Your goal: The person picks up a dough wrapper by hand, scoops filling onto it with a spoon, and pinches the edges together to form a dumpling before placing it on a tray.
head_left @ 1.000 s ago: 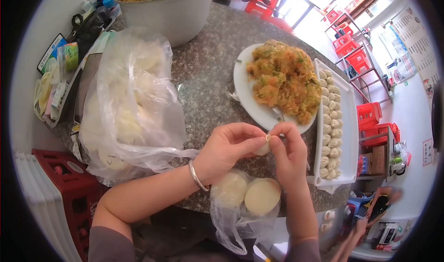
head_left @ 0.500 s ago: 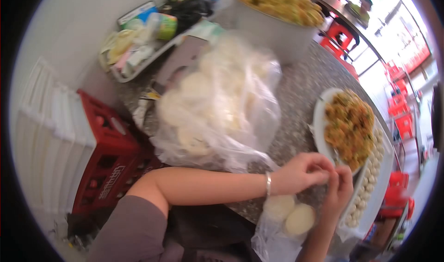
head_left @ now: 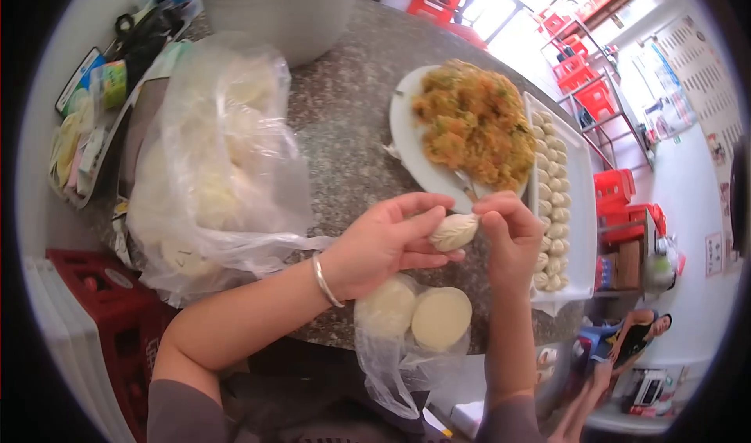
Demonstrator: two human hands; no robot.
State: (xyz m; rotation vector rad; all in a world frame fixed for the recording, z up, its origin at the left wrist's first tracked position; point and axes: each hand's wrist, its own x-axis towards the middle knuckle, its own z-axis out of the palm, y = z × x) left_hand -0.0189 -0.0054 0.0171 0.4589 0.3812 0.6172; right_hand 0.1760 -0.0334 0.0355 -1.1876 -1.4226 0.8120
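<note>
A pleated white dumpling [head_left: 454,233] lies between my two hands. My left hand [head_left: 391,236], with a bracelet at its wrist, cradles it in curled fingers. The fingertips of my right hand [head_left: 508,225] pinch its right end. Just beyond is a white plate [head_left: 407,126] heaped with orange-yellow filling [head_left: 477,122], with a utensil handle at its near edge. Right of it a white tray [head_left: 579,232] carries rows of pleated dumplings [head_left: 557,200]. Below my left hand, two stacks of round wrappers [head_left: 441,319] rest on a clear plastic bag [head_left: 391,376].
A big plastic bag of wrappers [head_left: 227,161] sits at the left of the speckled table [head_left: 344,114]. Behind it stands a large metal pot [head_left: 282,21]. Red crates [head_left: 117,326] are at lower left. A seated person [head_left: 626,349] and red stools [head_left: 614,185] are at right.
The view has swung right and down, so the table things appear further left. The dumpling now shows between my hands; before, my fingers hid it.
</note>
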